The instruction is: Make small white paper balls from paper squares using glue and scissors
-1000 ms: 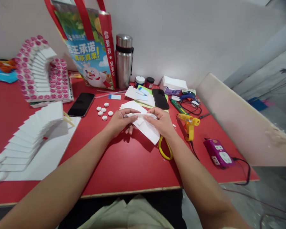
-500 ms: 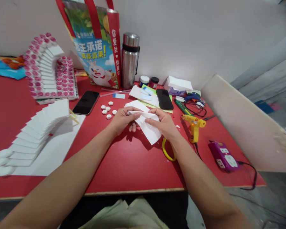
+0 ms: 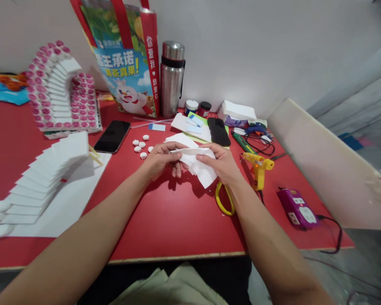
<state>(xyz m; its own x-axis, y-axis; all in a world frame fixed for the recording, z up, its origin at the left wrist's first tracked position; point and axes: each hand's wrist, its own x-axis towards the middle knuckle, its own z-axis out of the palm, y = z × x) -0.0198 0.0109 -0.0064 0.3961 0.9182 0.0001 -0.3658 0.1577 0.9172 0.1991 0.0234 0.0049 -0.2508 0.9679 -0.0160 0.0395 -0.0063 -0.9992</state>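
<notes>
A white folded sheet of paper (image 3: 199, 166) is held just above the red table (image 3: 165, 216) between both hands. My left hand (image 3: 160, 160) pinches its left end with thumb and fingers closed. My right hand (image 3: 221, 163) grips its right side, fingers curled over the top edge. Under my right wrist lie yellow-handled scissors (image 3: 222, 201). More white paper (image 3: 180, 140) lies flat just behind the hands.
A yellow glue gun (image 3: 257, 167) and a purple power strip (image 3: 296, 209) sit to the right. Small white discs (image 3: 141, 148), a black phone (image 3: 112, 136), a steel flask (image 3: 171, 78) and a printed bag (image 3: 125, 59) stand behind. Stepped white paper stacks (image 3: 44, 178) fill the left.
Both hands have turned and folded the white sheet slightly, lifting its upper edge. The view has shifted a little; nothing else on the table has moved.
</notes>
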